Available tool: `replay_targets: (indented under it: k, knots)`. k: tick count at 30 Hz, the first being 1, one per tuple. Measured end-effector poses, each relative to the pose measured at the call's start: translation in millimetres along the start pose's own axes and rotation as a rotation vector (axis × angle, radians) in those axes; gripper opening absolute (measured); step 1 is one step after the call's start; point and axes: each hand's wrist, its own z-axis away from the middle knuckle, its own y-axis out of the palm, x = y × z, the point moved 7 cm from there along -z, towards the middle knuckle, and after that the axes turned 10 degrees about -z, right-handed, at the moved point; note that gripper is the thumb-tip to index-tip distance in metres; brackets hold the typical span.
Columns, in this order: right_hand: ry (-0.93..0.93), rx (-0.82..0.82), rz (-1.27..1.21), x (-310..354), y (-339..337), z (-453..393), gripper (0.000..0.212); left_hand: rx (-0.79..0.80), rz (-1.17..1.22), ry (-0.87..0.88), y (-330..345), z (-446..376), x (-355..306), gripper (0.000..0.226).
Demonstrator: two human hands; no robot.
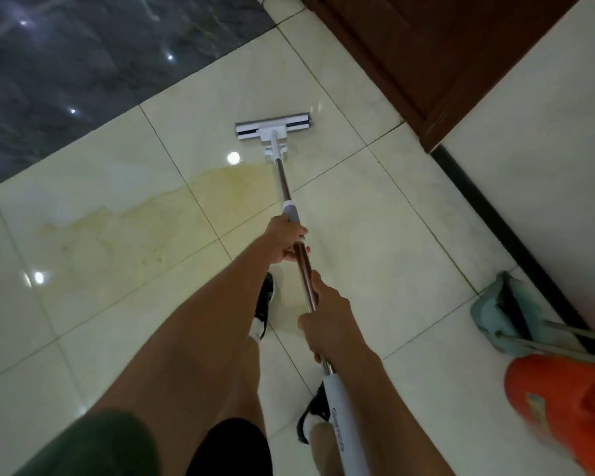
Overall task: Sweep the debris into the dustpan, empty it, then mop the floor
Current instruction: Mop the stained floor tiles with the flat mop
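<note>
The pale tiled floor [375, 235] fills most of the view, with a yellowish wet patch [145, 214] spreading out to the left of the hands. A dark marble slab [83, 73] lies far beyond the fingers, upper left, and a brown wooden door [443, 56] upper right. The mop [291, 197] runs from the hands forward; its flat head [274, 126] rests on the tile well ahead of the fingers. The left hand [287, 240] has its fingers curled round the metal pole just behind a grey collar. The right hand [327, 321] grips the pole lower down, just above the white handle sleeve [340, 424], which carries lettering too blurred to read. An orange bin [564, 407] and a teal dustpan [505, 310] sit right of the right hand.
</note>
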Motion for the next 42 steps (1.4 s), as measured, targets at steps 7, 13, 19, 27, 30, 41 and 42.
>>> replay_targets:
  k: [7, 13, 19, 27, 30, 41, 42]
  knots:
    - [-0.044, 0.093, 0.164, -38.4, 6.3, 70.0, 0.080, -0.035, 0.127, -0.069, 12.6, 65.9, 69.9, 0.039]
    - [-0.111, 0.185, 0.281, -22.2, 43.1, 102.6, 0.069, -0.114, 0.248, -0.088, -29.9, 105.4, 112.5, 0.038]
    - [-0.209, 0.305, 0.405, 16.5, 120.9, 119.1, 0.069, -0.223, 0.394, -0.108, -125.1, 131.1, 164.6, 0.035]
    - [-0.309, 0.440, 0.687, 96.2, 263.7, 114.9, 0.083, -0.347, 0.676, -0.121, -285.9, 145.8, 243.6, 0.029]
    - [-0.347, 0.491, 0.781, 128.0, 326.9, 114.4, 0.081, -0.400, 0.809, -0.132, -347.8, 147.8, 280.1, 0.027]
    - [-0.451, 0.678, 1.070, 205.6, 540.5, 93.2, 0.075, -0.540, 1.104, -0.213, -526.5, 140.9, 412.8, 0.039]
    - [-0.464, 0.687, 1.102, 210.0, 552.6, 89.2, 0.074, -0.545, 1.118, -0.220, -535.5, 138.0, 420.5, 0.038]
